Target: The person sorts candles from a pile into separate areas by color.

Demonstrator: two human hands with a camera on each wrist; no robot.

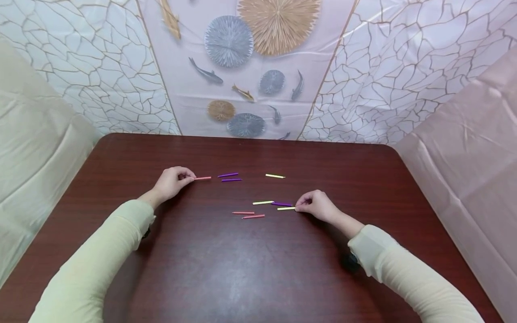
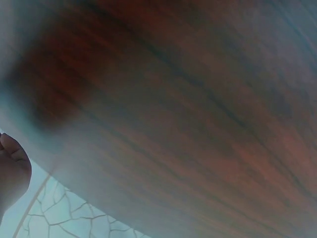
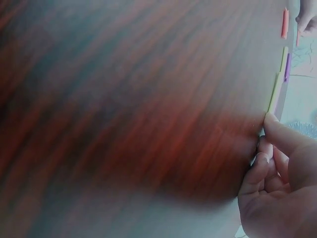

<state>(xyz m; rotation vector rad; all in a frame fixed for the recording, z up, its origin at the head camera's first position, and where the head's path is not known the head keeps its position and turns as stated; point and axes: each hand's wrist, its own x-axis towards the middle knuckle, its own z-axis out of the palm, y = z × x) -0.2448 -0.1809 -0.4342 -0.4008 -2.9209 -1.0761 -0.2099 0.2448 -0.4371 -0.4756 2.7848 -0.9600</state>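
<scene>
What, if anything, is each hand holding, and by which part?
The left hand pinches a pink stick by its left end; the right hand pinches a yellow stick by its right end.

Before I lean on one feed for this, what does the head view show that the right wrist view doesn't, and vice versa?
Head only: two purple sticks lying near each other, a lone yellow stick farther back, and the sleeves.

Right wrist only: a close-up of the curled fingers of the right hand.

Both: that hand pinching the end of another yellow stick, a third purple stick beside it, the left hand holding a pink stick, and the tabletop.
</scene>
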